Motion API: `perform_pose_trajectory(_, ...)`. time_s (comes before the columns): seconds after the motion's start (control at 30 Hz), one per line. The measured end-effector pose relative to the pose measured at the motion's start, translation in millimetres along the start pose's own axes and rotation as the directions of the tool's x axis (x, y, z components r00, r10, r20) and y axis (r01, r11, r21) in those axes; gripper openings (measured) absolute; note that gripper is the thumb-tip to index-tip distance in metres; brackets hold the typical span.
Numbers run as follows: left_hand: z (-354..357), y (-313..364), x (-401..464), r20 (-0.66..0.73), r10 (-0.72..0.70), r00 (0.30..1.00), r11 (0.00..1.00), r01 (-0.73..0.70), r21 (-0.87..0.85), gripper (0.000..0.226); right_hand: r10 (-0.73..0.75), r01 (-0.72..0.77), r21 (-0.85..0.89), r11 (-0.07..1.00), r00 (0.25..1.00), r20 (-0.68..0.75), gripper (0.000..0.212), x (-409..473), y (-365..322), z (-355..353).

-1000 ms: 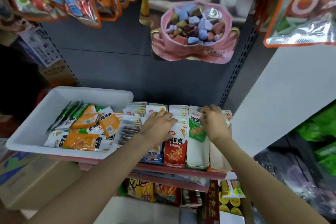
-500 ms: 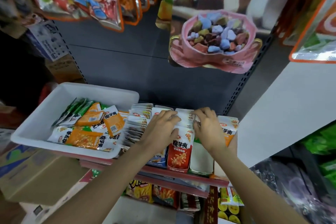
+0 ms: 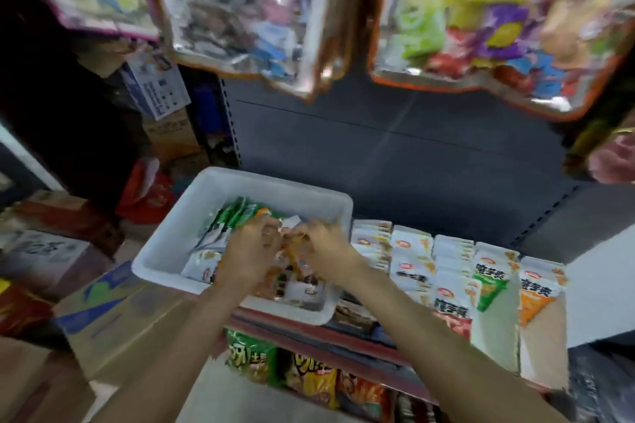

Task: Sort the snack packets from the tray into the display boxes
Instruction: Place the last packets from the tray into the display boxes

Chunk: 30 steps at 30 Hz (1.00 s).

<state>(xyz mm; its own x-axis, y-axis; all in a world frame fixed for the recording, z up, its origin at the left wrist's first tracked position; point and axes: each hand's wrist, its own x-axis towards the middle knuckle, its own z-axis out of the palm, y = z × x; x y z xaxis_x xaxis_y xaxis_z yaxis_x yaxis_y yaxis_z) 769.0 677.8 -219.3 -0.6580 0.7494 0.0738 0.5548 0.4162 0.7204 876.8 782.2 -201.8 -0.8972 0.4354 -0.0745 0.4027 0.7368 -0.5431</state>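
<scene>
Both hands were inside the white tray [image 3: 220, 189], so the step in hand was the picking of more packets, not the placing of them. The left hand [image 3: 249, 252] and the right hand [image 3: 326, 251] met near the middle of the tray, over a pile of orange packets [image 3: 292, 264]. Their fingers were curled down into the pile and seemed to pinch some orange packets between them, but the picture was blurred there, so I cannot tell how many packets each hand held. Behind the hands, toward the far wall of the tray, lay a few green packets [image 3: 233, 216], and at the near left corner of the tray some white ones [image 3: 201, 266].

Just to the right of the tray stood the display boxes [image 3: 494, 336], already filled with upright rows of packets: white, then green, then orange at the far right. In my judgement the next move called for a firm grip on packets of one colour only, lifting them over the right wall of the tray, and setting them upright in the matching orange row.
</scene>
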Motion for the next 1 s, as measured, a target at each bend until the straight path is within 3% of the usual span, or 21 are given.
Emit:
perform_pose_trajectory(0.17, -34.3, -71.0, 33.2, 0.002, -0.134, 0.991, 0.974, 0.132, 0.184, 0.022, 0.06, -0.056, -0.04, 0.998, 0.994, 0.089, 0.046, 56.1, -35.7, 56.1)
perform_pose_trajectory(0.3, -39.0, -139.1, 61.2, 0.159, -0.271, 0.949, 0.914, 0.202, 0.352, 0.021, 0.178, -0.161, -0.101, 0.982, 0.965, 0.194, 0.063, 82.0, -35.9, 92.8)
perform_pose_trajectory(0.43, -41.4, -163.8, 72.9, 0.285, -0.238, 0.928, 0.88, 0.083, 0.467, 0.026, 0.265, -0.25, -0.087, 0.964, 0.925, 0.273, 0.065, 91.9, -28.5, 114.0)
perform_pose_trajectory(0.57, -51.8, -156.7, 69.0, 0.202, -0.203, 0.958, 0.862, 0.077, 0.501, 0.023, 0.366, -0.319, -0.193, 0.928, 0.881, 0.301, 0.07, 96.9, -22.9, 122.9)
perform_pose_trajectory(0.67, -58.4, -151.8, 66.7, 0.123, -0.113, 0.986, 0.86, 0.035, 0.509, 0.024, 0.389, -0.352, -0.171, 0.92, 0.869, 0.305, 0.065, 99.3, -25.0, 122.7)
perform_pose_trajectory(0.73, -62.2, -150.0, 66.1, -0.031, 0.062, 0.998, 0.907, -0.043, 0.419, 0.023, 0.38, -0.359, -0.125, 0.925, 0.879, 0.287, 0.066, 101.7, -27.6, 120.5)
perform_pose_trajectory(0.8, -68.1, -148.3, 64.6, -0.128, 0.207, 0.97, 0.929, -0.154, 0.338, 0.028, 0.348, -0.348, -0.031, 0.937, 0.921, 0.177, 0.07, 104.1, -32.7, 116.9)
perform_pose_trajectory(0.93, -83.0, -124.2, 60.2, -0.047, 0.447, 0.893, 0.873, -0.425, 0.238, 0.039, 0.187, -0.186, 0.02, 0.982, 0.973, -0.133, 0.08, 100.8, -50.8, 92.1)
perform_pose_trajectory(1.0, -86.1, -109.0, 60.5, -0.029, 0.547, 0.837, 0.827, -0.535, 0.17, 0.032, 0.066, -0.079, -0.051, 0.996, 0.973, -0.22, 0.065, 97.0, -53.0, 77.3)
